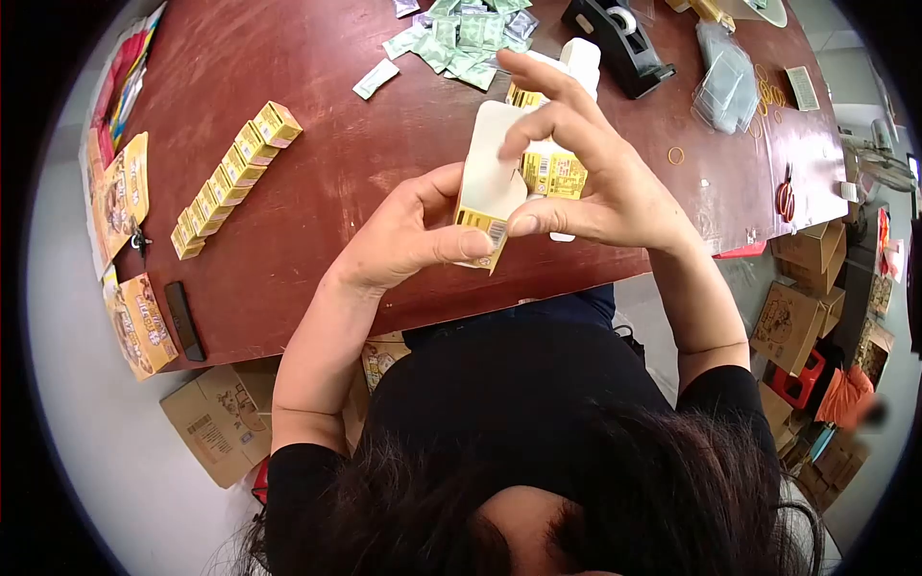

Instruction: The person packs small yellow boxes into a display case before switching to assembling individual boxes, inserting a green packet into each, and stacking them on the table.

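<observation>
My left hand [413,226] grips a small yellow-and-white box [493,173] from its left side, thumb on the printed lower part. The white inner side of its flap points up. My right hand [586,163] touches the same box, its thumb at the right lower edge and its forefinger against the white flap. Behind it on the red table [375,115] lie more yellow-and-white cartons [555,175], partly hidden by my right hand. A slanted row of small yellow boxes [230,178] stands to the left.
Green and purple sachets [471,34] lie at the back. Beside them stands a black tape dispenser [624,43]. Clear plastic bags [727,91], rubber bands [676,156] and red-handled scissors [786,200] are at the right. Orange packages [144,324] and a black bar [183,322] lie left.
</observation>
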The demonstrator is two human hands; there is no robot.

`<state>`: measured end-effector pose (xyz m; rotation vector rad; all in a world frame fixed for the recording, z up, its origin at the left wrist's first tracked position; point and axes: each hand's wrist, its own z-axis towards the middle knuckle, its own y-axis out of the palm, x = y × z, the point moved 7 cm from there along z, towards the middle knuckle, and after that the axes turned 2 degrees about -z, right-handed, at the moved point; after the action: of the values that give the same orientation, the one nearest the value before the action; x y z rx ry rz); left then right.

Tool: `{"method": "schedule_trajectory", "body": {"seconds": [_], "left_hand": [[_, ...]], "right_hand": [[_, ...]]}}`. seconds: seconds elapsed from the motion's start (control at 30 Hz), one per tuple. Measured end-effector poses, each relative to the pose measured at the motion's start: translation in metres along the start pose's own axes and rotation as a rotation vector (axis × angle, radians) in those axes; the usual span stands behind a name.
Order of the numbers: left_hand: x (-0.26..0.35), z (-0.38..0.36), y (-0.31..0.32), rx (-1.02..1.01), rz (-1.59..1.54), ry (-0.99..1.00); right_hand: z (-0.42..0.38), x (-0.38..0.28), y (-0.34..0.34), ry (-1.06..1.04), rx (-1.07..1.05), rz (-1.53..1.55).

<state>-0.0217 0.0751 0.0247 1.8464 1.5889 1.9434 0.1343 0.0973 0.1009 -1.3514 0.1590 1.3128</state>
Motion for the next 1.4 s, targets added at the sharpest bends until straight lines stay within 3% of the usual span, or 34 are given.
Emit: {"method": "schedule_trajectory", "body": {"seconds": [0.07, 0.13, 0.2, 0.27, 0.37, 0.47, 0.53, 0.6, 0.63, 0.73, 0.8, 0.83, 0.93, 1.07, 1.13, 1.23, 1.37, 1.4], "left_hand": [[0.023, -0.002, -0.003, 0.191, 0.51, 0.209], [0.029, -0.006, 0.0, 0.268, 0.443, 0.205], [0.044, -0.014, 0.003, 0.335, 0.59, 0.455], [0.042, -0.019, 0.002, 0.356, 0.633, 0.456], [0.046, -0.03, 0.004, 0.332, 0.751, 0.765], [0.056, -0.031, 0.004, 0.265, 0.963, 0.766], [0.06, -0.032, 0.003, 0.346, 0.926, 0.756], [0.06, -0.032, 0.0, 0.301, 0.967, 0.742], [0.059, -0.032, 0.001, 0.302, 0.968, 0.741], [0.063, -0.035, -0.006, 0.505, 0.806, 0.773], [0.065, -0.034, -0.003, 0.511, 0.781, 0.767], [0.066, -0.035, -0.003, 0.514, 0.756, 0.76], [0.075, -0.037, 0.01, 0.379, 0.68, 0.801], [0.066, -0.04, 0.005, 0.459, 0.462, 0.61], [0.066, -0.044, -0.006, 0.427, 0.468, 0.672], [0.064, -0.046, -0.01, 0.306, 0.75, 0.629], [0.062, -0.046, -0.009, 0.293, 0.705, 0.613], [0.061, -0.045, -0.009, 0.344, 0.577, 0.594]], "right_hand": [[0.001, 0.005, -0.001, 0.042, 0.064, -0.074], [0.002, 0.004, 0.004, 0.076, 0.046, -0.101], [0.002, 0.007, 0.011, 0.126, 0.013, -0.096], [0.005, 0.004, 0.012, 0.097, -0.029, -0.097], [0.008, 0.002, 0.017, 0.066, -0.031, -0.072], [0.012, 0.003, 0.014, 0.065, 0.135, 0.099], [0.012, 0.005, 0.017, 0.106, 0.126, 0.185], [0.014, 0.001, 0.03, 0.047, -0.079, 0.214], [0.014, 0.0, 0.032, 0.047, -0.079, 0.215], [0.018, -0.003, 0.046, 0.179, -0.066, 0.493], [0.021, -0.005, 0.046, 0.302, 0.161, 0.701], [0.021, 0.0, 0.045, 0.274, 0.172, 0.565], [0.021, 0.005, 0.043, 0.334, 0.182, 0.63], [0.021, 0.01, 0.046, 0.334, 0.121, 0.641], [0.026, 0.007, 0.046, 0.233, 0.045, 0.595], [0.026, 0.007, 0.046, 0.222, -0.012, 0.528], [0.028, 0.006, 0.045, 0.194, 0.024, 0.436], [0.029, 0.005, 0.044, 0.162, 0.04, 0.427]]}}
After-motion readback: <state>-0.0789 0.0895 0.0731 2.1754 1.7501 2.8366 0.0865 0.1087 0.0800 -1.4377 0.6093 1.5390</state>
